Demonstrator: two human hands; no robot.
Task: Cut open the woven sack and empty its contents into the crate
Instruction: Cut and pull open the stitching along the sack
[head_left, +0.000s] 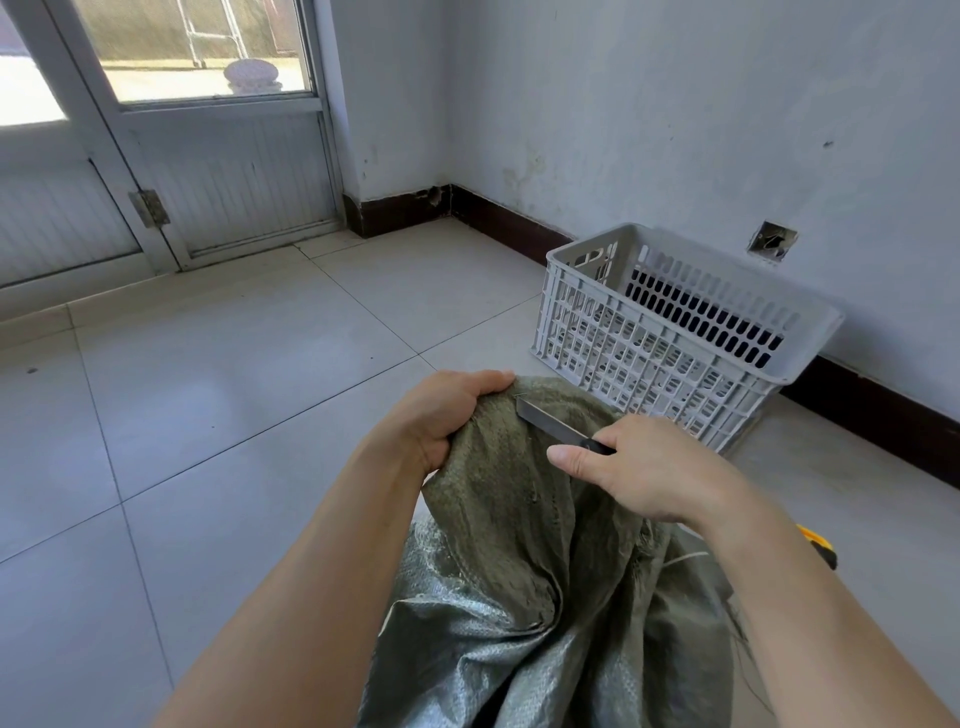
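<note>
I am watching the left hand (447, 415) bunching the top of the woven sack (509, 545), its fingers curled tight round a gathered fold of the green cloth, while the right hand (639, 467) is pinching the dark handle of a knife (550, 423) with the thumb lying straight along it. The long grey blade is lying flat-on across the sack's neck, and its tip is sitting just beside the left fingers (493, 382). That is what is worrying me most: if the blade is jumping free of the tough weave under pressure, it is heading straight for those knuckles. The sack itself is standing slumped on the tiled floor (234, 389) between the forearms, and the grey crate (597, 332) is standing apart from it, beyond the hands and against the wall. So a cut that is running too far down the side is likely to be spilling the load onto the tiles rather than into the crate. I cannot tell what is inside; anything small may be escaping through the crate's slotted walls. Frayed threads are trailing at the sack's right edge and could be snagging the blade, and a yellow object (818, 543) is lying under the right forearm.
</note>
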